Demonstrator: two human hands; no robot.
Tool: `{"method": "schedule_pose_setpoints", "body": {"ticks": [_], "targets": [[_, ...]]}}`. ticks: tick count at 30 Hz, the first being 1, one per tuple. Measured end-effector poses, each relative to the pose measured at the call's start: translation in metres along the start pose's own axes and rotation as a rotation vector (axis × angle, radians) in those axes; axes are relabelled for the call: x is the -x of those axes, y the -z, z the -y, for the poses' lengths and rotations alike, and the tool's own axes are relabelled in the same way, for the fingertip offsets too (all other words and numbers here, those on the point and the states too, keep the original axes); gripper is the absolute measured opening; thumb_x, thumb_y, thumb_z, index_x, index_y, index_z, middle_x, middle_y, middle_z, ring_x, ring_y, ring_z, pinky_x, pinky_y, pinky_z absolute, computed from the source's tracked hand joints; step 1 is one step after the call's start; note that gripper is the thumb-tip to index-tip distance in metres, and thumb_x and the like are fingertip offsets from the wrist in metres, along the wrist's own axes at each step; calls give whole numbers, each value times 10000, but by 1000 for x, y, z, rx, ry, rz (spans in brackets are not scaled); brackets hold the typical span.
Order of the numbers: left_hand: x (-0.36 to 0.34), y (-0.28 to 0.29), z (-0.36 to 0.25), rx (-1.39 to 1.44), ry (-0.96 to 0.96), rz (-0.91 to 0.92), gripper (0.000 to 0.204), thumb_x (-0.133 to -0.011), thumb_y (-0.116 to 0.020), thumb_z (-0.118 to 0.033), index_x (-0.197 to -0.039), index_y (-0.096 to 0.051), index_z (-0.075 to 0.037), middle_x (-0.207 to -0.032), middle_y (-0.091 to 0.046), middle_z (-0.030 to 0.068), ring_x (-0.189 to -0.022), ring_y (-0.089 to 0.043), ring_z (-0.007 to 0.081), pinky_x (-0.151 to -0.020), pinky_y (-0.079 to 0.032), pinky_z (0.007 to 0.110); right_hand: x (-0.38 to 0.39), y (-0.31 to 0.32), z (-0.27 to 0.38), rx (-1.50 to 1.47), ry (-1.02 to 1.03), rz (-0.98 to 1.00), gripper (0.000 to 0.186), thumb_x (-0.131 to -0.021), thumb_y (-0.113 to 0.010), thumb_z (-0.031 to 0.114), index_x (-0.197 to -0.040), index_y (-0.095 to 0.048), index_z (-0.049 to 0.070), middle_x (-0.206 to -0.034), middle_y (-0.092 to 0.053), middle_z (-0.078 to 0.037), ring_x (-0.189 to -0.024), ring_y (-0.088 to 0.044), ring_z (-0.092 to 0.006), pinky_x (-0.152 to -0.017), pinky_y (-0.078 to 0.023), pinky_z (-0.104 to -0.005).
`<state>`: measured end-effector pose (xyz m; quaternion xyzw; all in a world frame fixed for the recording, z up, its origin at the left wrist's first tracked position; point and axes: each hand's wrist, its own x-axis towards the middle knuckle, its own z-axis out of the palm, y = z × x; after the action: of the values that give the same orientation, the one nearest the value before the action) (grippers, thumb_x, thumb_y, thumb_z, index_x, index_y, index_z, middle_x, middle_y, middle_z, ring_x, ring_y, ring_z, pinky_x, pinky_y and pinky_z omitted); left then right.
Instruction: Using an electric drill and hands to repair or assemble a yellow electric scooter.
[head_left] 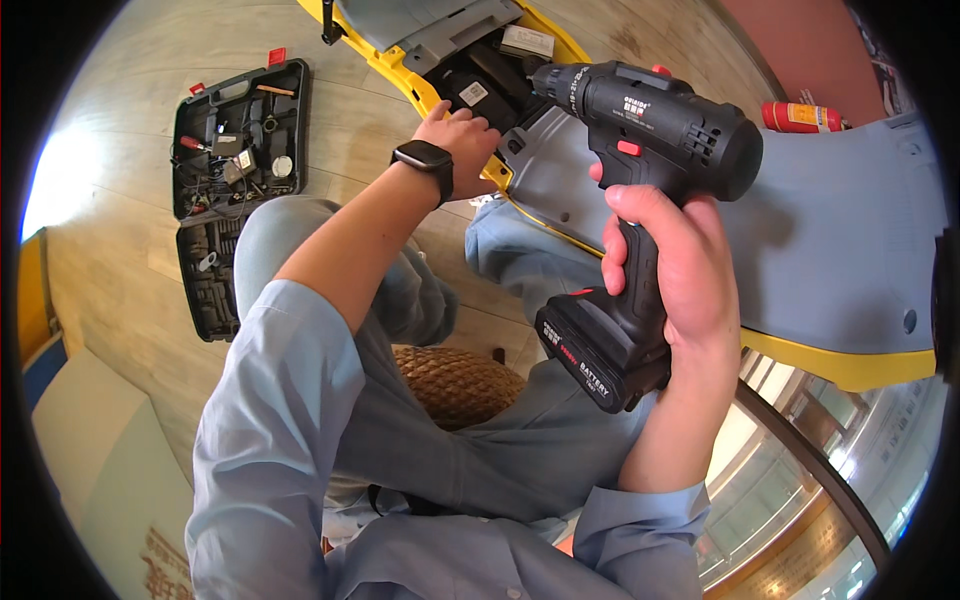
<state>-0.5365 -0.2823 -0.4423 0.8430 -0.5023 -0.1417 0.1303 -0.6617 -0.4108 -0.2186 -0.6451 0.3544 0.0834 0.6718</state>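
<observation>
My right hand [680,250] is wrapped round the grip of a black cordless drill [655,130] with red buttons. The drill is held up, its chuck pointing left toward an open compartment [500,75] in a yellow and grey machine body [820,240]. A battery pack [600,345] is fitted at the foot of the grip. My left hand [460,145], with a black watch above it, rests on the yellow rim of the compartment, fingers stretched over its edge. Inside the compartment lie a black part with a white label and a pale box [527,41].
On the wooden floor at left, an open black tool case [240,150] holds a red-handled screwdriver and several small parts. A woven stool [455,385] is beneath me. A red cylinder [803,117] lies beyond the machine body. A glass panel [800,440] stands at right.
</observation>
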Motion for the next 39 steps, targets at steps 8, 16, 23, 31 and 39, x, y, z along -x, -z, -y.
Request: {"method": "schedule_pose_setpoints", "body": {"ticks": [8,16,23,31,39], "targets": [[-17,-7,8,114,24,97,465,-595,-839,-392,-852,-650,-53,-898,-630,98,-998,-589,293,-928,-450,393,-5,-6,1,3,34,-48,285,-838,-636,177,-1030,-563,-21,-618,-538,-59,-475,-498,-127,-472,-419,-283],[-13,-3,4,154,55,73,469,-624,-851,-396,-930,-671,-90,-975,-648,45,-1071,-573,238,-939,-429,363,-8,-13,6,18,8,-21,282,-837,-646,183,-1016,-568,-21,-626,-549,-52,-486,-498,-118,-477,-420,-279],[-15,-2,10,182,21,68,440,-590,-855,-333,-865,-647,-61,-896,-638,78,-983,-596,278,-887,-433,385,-8,-14,5,20,-18,-35,280,-835,-650,186,-1016,-573,-14,-636,-555,-53,-484,-502,-118,-477,-423,-281],[-15,1,6,73,72,-21,198,-759,-702,-130,-946,-672,-72,-1034,-659,114,-1089,-586,306,-992,-410,421,-18,0,-11,167,-112,-40,367,-865,-660,307,-1037,-589,-10,-632,-557,-50,-456,-505,-118,-457,-426,-269],[9,-61,-112,2014,1641,-661,296,-860,-675,-102,-1097,-507,-45,-1073,-554,89,-916,-559,192,-715,-515,367,-31,4,-30,183,-330,-25,449,-893,-625,407,-1057,-613,-11,-579,-556,-40,-443,-539,-135,-465,-459,-257]]}}
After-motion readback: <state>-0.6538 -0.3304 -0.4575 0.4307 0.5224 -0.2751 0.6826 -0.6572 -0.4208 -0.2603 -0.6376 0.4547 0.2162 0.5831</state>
